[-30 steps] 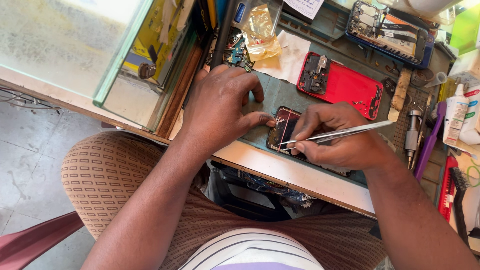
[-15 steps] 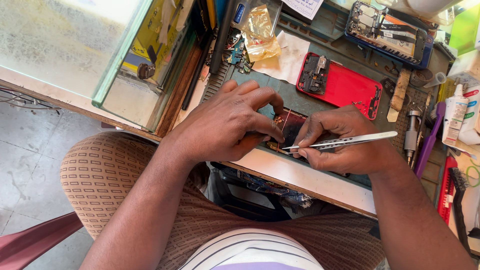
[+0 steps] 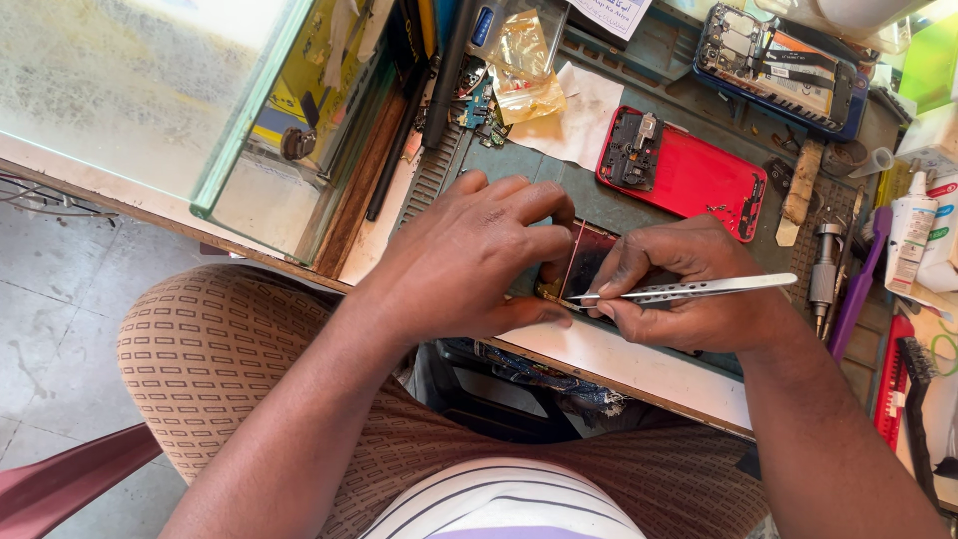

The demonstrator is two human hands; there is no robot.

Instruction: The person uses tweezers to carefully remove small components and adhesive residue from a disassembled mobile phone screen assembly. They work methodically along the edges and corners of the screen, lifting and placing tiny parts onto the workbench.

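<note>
Pinching slim metal tweezers between thumb and forefinger, the right hand rests with the tips pointing left at the near edge of a small dark red phone part. The left hand lies over that part's left side, fingers curled close together, thumb pressed against its near corner. The part sits on the green work mat, near the bench's front edge. Farther off lie a red phone back cover and, beyond it, a blue opened phone.
</note>
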